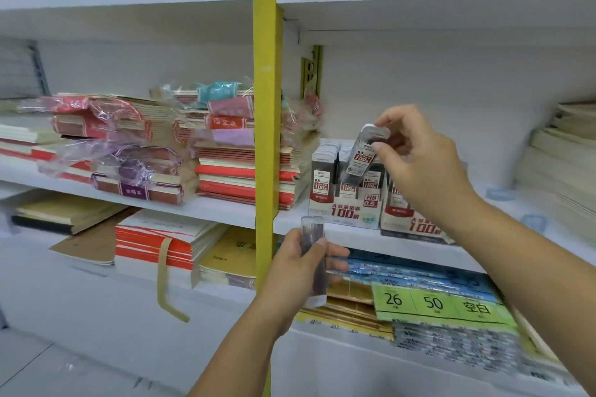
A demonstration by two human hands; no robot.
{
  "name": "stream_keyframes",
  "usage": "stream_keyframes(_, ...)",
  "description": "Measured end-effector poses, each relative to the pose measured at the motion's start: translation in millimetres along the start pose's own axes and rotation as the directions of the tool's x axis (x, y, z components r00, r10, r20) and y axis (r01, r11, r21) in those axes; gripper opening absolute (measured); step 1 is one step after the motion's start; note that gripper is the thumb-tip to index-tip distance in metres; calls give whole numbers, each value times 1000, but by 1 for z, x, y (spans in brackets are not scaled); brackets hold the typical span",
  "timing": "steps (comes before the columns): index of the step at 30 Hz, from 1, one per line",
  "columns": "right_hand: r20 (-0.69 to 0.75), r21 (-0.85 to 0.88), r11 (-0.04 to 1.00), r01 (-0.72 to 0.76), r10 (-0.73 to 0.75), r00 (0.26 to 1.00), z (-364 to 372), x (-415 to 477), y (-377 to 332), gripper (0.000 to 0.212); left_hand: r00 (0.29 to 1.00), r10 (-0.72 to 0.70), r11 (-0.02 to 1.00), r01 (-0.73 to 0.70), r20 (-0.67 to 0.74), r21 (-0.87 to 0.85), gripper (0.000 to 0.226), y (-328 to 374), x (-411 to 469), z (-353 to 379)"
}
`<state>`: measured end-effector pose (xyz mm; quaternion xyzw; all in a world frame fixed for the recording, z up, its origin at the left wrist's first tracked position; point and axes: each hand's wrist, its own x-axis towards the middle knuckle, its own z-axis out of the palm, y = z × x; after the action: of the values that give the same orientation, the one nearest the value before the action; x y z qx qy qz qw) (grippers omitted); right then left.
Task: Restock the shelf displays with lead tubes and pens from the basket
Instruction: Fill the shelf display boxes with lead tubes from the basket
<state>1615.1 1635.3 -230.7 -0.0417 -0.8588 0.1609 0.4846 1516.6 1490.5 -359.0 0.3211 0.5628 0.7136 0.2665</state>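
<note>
My right hand (416,151) pinches a clear lead tube (362,155) by its white cap, tilted just above the left display box (345,209) on the middle shelf. That box holds several upright lead tubes with red "100" labels. A second display box (416,226) stands to its right, partly hidden by my right forearm. My left hand (296,271) grips more lead tubes (313,255) upright, lower down in front of the shelf edge. No basket or pens are in view.
A yellow upright post (266,106) divides the shelving. Left of it lie stacks of red and cream notebooks (225,164), some in plastic wrap. Below the boxes sit blue packets and a green price card (432,303). Cream paper stacks (564,155) fill the far right.
</note>
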Motion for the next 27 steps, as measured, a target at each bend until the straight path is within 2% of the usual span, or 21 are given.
stream_keyframes(3,125,-49,998,-39,45,991,11,9,5,24,1000,-4,1000,4,-1,-22,15,-2,4,-6)
stream_keyframes(6,84,-13,998,-63,64,994,13,15,8,27,1000,9,999,-10,-20,-31,16,-2,7,-12)
stream_keyframes(8,106,-22,997,-75,77,991,15,19,11,25,999,25,1000,-26,-48,-14,15,-3,8,-14)
stream_keyframes(12,205,-249,966,-68,122,971,28,15,21,18,995,71,997,-69,-67,45,14,-2,7,-15)
stream_keyframes(14,185,-316,947,-61,124,975,31,12,23,28,995,84,995,-82,-45,59,14,-1,6,-14)
stream_keyframes(17,121,-378,926,8,41,992,27,-4,16,37,997,60,996,-62,39,63,17,1,2,-10)
stream_keyframes(19,106,-270,963,-9,39,994,25,-29,9,33,993,26,998,-32,117,49,18,2,-4,-6)
stream_keyframes(21,208,-60,989,-138,147,967,26,-60,3,28,982,8,997,-21,187,69,18,2,-10,-1)
stream_keyframes(23,366,105,948,-300,244,898,28,-85,3,27,971,-19,994,-6,238,106,19,1,-16,6)
stream_keyframes(24,388,140,928,-344,268,882,27,-95,6,26,965,-38,991,3,258,133,19,0,-19,9)
stream_keyframes(27,312,290,840,-459,371,875,15,-112,18,23,952,-101,978,42,290,203,18,-6,-26,17)
